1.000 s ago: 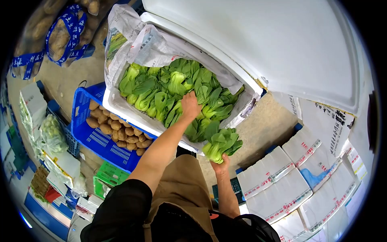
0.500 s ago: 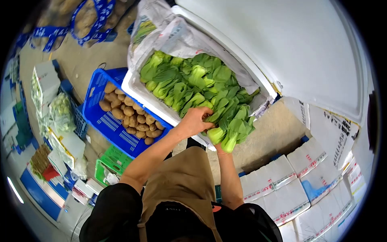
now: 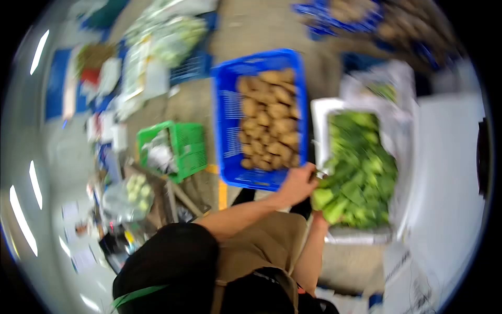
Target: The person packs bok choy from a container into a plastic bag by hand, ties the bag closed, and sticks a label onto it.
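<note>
My right hand point(image 3: 320, 219) holds bok choy point(image 3: 325, 199), pale stem ends toward me, at the near left edge of the white foam box point(image 3: 323, 133). Leaves cover most of its fingers. Just above it, my left hand point(image 3: 298, 186) is closed, fingers curled together, between the blue crate point(image 3: 224, 123) and the box. A small dark bit shows at its fingertips, too blurred to name. More green bok choy point(image 3: 361, 157) fills the box, which has a plastic liner point(image 3: 400, 78) folded over its far end.
Potatoes point(image 3: 266, 123) lie in the blue crate. A green crate point(image 3: 191, 152) with white plastic inside stands to the left. Bagged vegetables point(image 3: 180, 39) and netted sacks point(image 3: 350, 10) are farther off. A large white lid or panel point(image 3: 444, 157) stands at the right.
My view has turned left, so the crates sit more centrally and everything is blurred. My left hand has moved off the bok choy toward the blue crate; the right hand still holds its bok choy.
</note>
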`<state>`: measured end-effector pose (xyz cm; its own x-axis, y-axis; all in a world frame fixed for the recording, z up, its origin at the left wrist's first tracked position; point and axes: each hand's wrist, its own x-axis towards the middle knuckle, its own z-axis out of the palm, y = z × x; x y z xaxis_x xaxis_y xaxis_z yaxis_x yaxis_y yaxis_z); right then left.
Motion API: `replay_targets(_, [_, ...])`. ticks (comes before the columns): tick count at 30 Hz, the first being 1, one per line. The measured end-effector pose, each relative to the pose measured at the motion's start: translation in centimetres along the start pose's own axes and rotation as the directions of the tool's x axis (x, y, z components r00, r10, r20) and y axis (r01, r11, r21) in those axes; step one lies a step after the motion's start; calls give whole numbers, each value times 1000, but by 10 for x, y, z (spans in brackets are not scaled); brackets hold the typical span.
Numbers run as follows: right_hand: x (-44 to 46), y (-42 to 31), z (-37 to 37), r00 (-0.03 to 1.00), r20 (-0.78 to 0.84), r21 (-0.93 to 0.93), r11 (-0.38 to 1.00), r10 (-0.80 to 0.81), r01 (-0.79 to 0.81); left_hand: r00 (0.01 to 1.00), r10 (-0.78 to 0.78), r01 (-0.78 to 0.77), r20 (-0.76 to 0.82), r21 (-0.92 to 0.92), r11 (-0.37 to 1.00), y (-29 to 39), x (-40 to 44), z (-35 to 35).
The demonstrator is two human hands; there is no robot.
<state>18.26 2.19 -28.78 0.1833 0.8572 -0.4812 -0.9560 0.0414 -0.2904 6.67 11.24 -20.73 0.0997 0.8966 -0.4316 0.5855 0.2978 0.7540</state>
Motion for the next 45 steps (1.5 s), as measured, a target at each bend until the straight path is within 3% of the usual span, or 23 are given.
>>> replay_targets(3, [3, 48, 38, 974, 223, -1, 999, 48, -49, 963, -144, 69, -228, -307, 949, -39, -11, -42])
replay_targets(5, [4, 82, 81, 952, 275, 66, 985, 136, -160, 897, -419, 215, -138, -692, 689, -60, -23, -81])
replay_targets(6, [2, 99, 97, 977, 101, 65, 978, 190, -197, 854, -487, 195, -185, -753, 628, -82, -31, -98])
replay_targets(7, [4, 121, 110, 975, 175, 230, 957, 139, -178, 807, -552, 170, -212, -811, 560, -105, -37, -117])
replay_targets(9, [5, 153, 143, 988, 14, 319, 936, 154, -151, 698, -687, 203, -203, -864, 462, -141, -56, -173])
replay_targets(10, [5, 167, 163, 985, -73, 352, 928, 157, -122, 607, -738, 454, -294, -634, 626, -141, -69, -225])
replay_targets(11, [9, 176, 156, 978, -30, 372, 911, 204, -179, 654, -640, 388, -404, -548, 741, -178, -83, -265])
replay_targets(13, [4, 192, 173, 863, 416, 476, 740, 286, -475, 557, -542, 414, -630, -356, 838, -337, -115, -334])
replay_targets(14, [3, 202, 173, 884, 329, 615, 635, 332, -468, 412, -799, 653, -438, -470, 594, -338, -138, -402])
replay_targets(15, [-4, 205, 178, 916, 289, 451, 804, 278, -387, 498, -692, 783, -523, -72, 618, -411, -165, -458])
replay_targets(16, [-5, 211, 171, 911, 280, 424, 812, 304, -401, 570, -567, 815, -595, 324, 481, -480, -192, -514])
replay_targets(17, [-9, 214, 174, 863, 401, 345, 822, 308, -453, 330, -719, 666, -612, -388, 637, -473, -189, -526])
replay_targets(18, [-12, 218, 169, 832, 483, 401, 776, 272, -487, 159, -897, 156, -412, -887, 435, -459, -196, -537])
replay_targets(20, [-12, 216, 167, 825, 498, 357, 803, 268, -477, 160, -896, 437, -414, -784, 440, -493, -209, -556])
replay_targets(23, [-11, 198, 150, 863, 390, 286, 848, 321, -445, 508, -709, 303, -489, -669, 679, -434, -150, -466])
replay_targets(25, [-10, 176, 134, 911, 292, 134, 931, 292, -341, 708, -617, 437, -343, -474, 765, -384, -96, -382])
replay_targets(26, [-11, 157, 145, 898, 291, 289, 864, 331, -413, 765, -596, 471, -243, -421, 776, -323, -68, -331])
replay_targets(29, [-32, 96, 120, 925, 20, 227, 899, 380, -375, 978, -195, 205, 71, -175, 963, -264, -12, -170])
replay_targets(35, [-113, -27, 4, 952, -221, 249, 956, 211, -154, 813, 313, -298, 491, -111, 948, -84, 33, 85])
replay_targets(36, [-134, -37, -27, 939, -333, -307, 932, 85, -193, 765, 326, -357, 555, -57, 933, -71, 35, 121])
replay_targets(38, [-155, -75, -37, 889, -453, 225, 973, 60, 49, 687, 307, -438, 659, 38, 898, -52, 36, 193])
replay_targets(39, [-164, -86, -45, 864, -502, 325, 934, 40, 146, 661, 280, -462, 696, 83, 883, -46, 37, 226])
replay_targets(45, [-176, -117, -59, 790, -597, 353, 839, -138, 413, 749, 193, -540, 634, 415, 732, -32, 16, 340])
